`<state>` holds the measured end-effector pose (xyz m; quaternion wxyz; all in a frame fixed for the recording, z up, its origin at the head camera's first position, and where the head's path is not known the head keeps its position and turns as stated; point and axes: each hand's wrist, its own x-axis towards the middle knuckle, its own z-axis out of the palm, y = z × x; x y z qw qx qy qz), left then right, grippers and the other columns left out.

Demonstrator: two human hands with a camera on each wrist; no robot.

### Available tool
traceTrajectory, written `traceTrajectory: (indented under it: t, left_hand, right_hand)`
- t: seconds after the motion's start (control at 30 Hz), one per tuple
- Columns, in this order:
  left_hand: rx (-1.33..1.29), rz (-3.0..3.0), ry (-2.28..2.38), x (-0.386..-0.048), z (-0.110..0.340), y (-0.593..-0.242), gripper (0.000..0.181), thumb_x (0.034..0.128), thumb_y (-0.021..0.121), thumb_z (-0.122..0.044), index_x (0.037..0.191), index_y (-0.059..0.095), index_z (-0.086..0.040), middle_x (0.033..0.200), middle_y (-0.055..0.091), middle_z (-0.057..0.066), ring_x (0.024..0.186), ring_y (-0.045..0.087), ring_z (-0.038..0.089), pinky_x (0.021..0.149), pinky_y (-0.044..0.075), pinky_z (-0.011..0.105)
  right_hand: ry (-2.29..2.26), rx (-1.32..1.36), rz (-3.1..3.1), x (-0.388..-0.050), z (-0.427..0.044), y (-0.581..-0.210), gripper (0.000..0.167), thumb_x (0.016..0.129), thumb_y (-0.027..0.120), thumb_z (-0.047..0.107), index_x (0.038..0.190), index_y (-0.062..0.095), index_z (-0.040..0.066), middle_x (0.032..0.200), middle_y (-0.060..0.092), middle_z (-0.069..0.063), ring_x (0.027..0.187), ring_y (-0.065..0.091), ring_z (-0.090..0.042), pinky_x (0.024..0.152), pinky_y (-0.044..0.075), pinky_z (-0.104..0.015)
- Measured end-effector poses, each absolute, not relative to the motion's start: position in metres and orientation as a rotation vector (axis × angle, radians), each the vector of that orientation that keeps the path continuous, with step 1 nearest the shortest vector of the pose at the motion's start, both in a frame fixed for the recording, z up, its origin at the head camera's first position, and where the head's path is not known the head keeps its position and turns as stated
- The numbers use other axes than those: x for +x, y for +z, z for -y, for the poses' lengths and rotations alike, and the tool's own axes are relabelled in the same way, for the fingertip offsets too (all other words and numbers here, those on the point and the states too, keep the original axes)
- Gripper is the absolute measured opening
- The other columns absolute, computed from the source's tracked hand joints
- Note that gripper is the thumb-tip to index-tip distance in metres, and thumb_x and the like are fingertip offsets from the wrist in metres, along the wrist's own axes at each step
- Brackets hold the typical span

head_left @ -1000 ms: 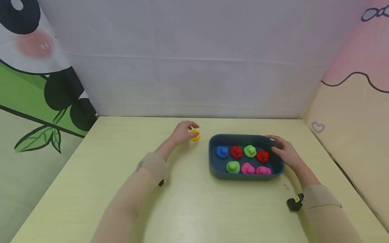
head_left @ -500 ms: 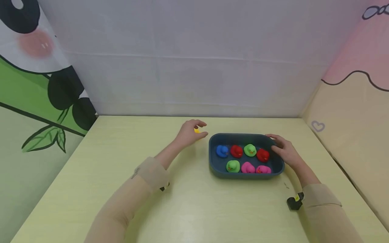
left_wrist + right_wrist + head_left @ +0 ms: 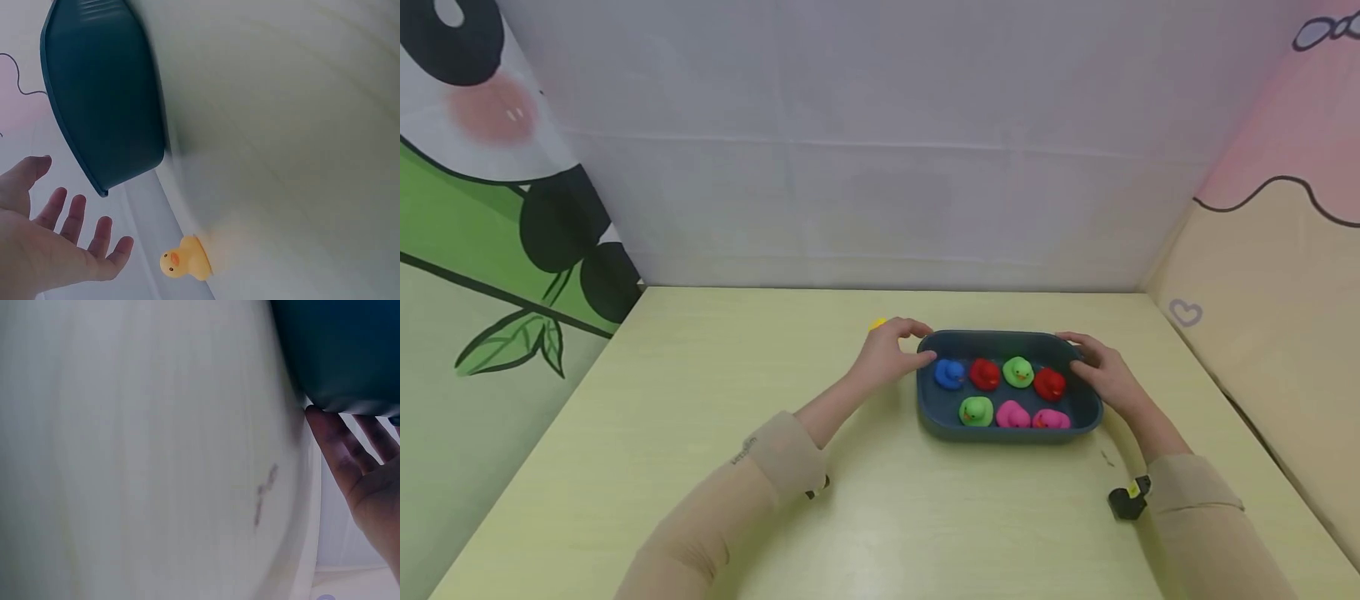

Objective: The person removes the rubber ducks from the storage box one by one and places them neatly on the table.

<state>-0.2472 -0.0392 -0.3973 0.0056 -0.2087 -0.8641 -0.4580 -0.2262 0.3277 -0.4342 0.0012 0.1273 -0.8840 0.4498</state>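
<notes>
A dark blue-green tray [image 3: 1009, 435] holds several small rubber ducks: a blue duck [image 3: 950, 374], red, green and pink ones. My left hand [image 3: 883, 360] is at the tray's left far corner, fingers spread. In the left wrist view a small gap shows between those fingers and the tray [image 3: 103, 94]. Behind the left hand stands a yellow rubber duck [image 3: 185, 258], mostly hidden in the head view. My right hand [image 3: 1107, 375] holds the tray's right end, thumb over the rim and fingers along the outside. The right wrist view shows its fingers touching the tray's outer wall [image 3: 350, 356].
The tray stands on a pale wooden table [image 3: 865, 517]. A whitish cloth wall [image 3: 887, 208] rises behind the table's far edge. Printed panels with cartoon drawings flank both sides. A dark mark [image 3: 265, 494] lies on the tabletop near the right wrist.
My left hand has left the yellow duck, its fingers spreading, and moved right and nearer to the tray's left corner. The right hand and tray have stayed put.
</notes>
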Motion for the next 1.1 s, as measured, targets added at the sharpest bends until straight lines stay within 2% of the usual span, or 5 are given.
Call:
traceTrajectory:
  t: [0.37,0.8,0.87,1.0,1.1]
  left_hand:
    - [-0.759,2.731,-1.38,-0.241,0.019,-0.412,0.034,0.0814,0.073,-0.018,0.113,0.067,-0.007,0.116,0.065,0.007,0.115,0.055,0.023,0.102,0.041,0.035]
    - [-0.813,2.861,-1.177,-0.255,0.002,-0.415,0.033,0.0796,0.076,-0.024,0.109,0.069,-0.011,0.104,0.07,0.003,0.1,0.061,0.019,0.091,0.047,0.029]
    - [-0.827,2.887,-1.132,-0.257,0.001,-0.415,0.033,0.0788,0.077,-0.026,0.108,0.07,-0.012,0.102,0.07,0.001,0.098,0.061,0.017,0.088,0.047,0.027]
    - [-0.851,2.927,-1.061,-0.26,-0.002,-0.417,0.032,0.0781,0.078,-0.028,0.105,0.071,-0.013,0.099,0.071,-0.001,0.097,0.061,0.016,0.087,0.046,0.026]
    - [-0.842,2.95,-1.026,-0.261,-0.004,-0.417,0.031,0.0778,0.078,-0.029,0.104,0.072,-0.014,0.099,0.071,-0.002,0.097,0.061,0.016,0.087,0.046,0.027]
  right_hand:
    - [1.383,0.379,2.79,-0.225,-0.327,-0.435,0.043,0.097,0.044,0.008,0.14,0.04,0.006,0.132,0.049,-0.03,0.116,0.052,-0.045,0.083,0.042,-0.012]
    - [1.361,0.352,2.803,-0.229,-0.327,-0.435,0.043,0.096,0.043,0.008,0.139,0.041,0.007,0.131,0.05,-0.029,0.115,0.052,-0.045,0.084,0.044,-0.016]
    - [1.359,0.349,2.81,-0.229,-0.327,-0.436,0.043,0.096,0.043,0.008,0.139,0.041,0.008,0.132,0.049,-0.029,0.115,0.052,-0.045,0.087,0.046,-0.022]
    - [1.356,0.361,2.808,-0.229,-0.327,-0.436,0.043,0.097,0.042,0.008,0.14,0.04,0.007,0.133,0.048,-0.03,0.116,0.05,-0.047,0.094,0.047,-0.046]
    - [1.356,0.359,2.801,-0.229,-0.327,-0.437,0.043,0.097,0.043,0.009,0.139,0.041,0.007,0.133,0.048,-0.03,0.117,0.05,-0.047,0.094,0.046,-0.049]
